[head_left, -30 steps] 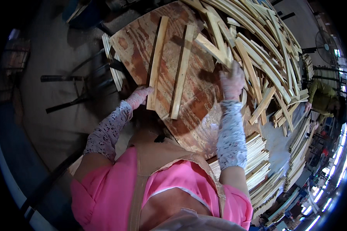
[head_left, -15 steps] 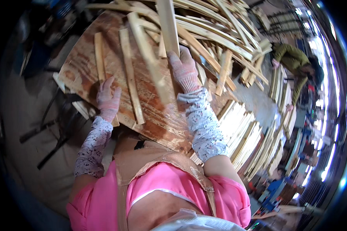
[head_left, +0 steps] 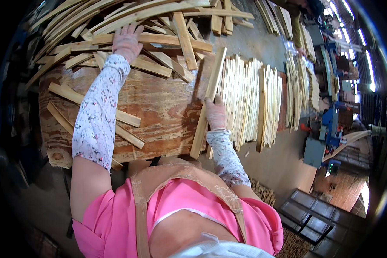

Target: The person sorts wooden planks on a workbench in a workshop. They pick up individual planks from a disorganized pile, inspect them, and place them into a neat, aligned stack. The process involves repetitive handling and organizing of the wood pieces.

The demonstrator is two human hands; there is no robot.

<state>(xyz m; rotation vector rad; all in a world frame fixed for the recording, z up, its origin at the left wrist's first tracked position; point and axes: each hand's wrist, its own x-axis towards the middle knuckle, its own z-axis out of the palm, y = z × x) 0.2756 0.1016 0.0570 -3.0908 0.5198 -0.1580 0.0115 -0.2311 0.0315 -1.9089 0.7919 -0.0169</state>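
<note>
My right hand (head_left: pixel 216 115), in a pinkish glove, grips a pale wooden strip (head_left: pixel 211 81) along the left side of a neat row of strips (head_left: pixel 245 99). My left hand (head_left: pixel 127 43), gloved alike, reaches to the far side of the table. Its fingers are spread over another wooden strip (head_left: pixel 172 40) that lies crosswise on the loose pile; its palm side is hidden. A few separate strips, one of them a wooden strip (head_left: pixel 129 117) partly behind my left forearm, lie on the worn plywood tabletop (head_left: pixel 163 103).
A tangled pile of wooden strips (head_left: pixel 73 26) covers the table's far side. To the right, bundles of strips (head_left: pixel 293 86) stand beyond the row. Blue machinery (head_left: pixel 329 124) is farther right. A dark metal rack (head_left: pixel 309 215) sits at the lower right.
My view has turned rightward. My left hand went from a strip near the table's left edge to the far pile. My right hand brought its strip down beside the neat row.
</note>
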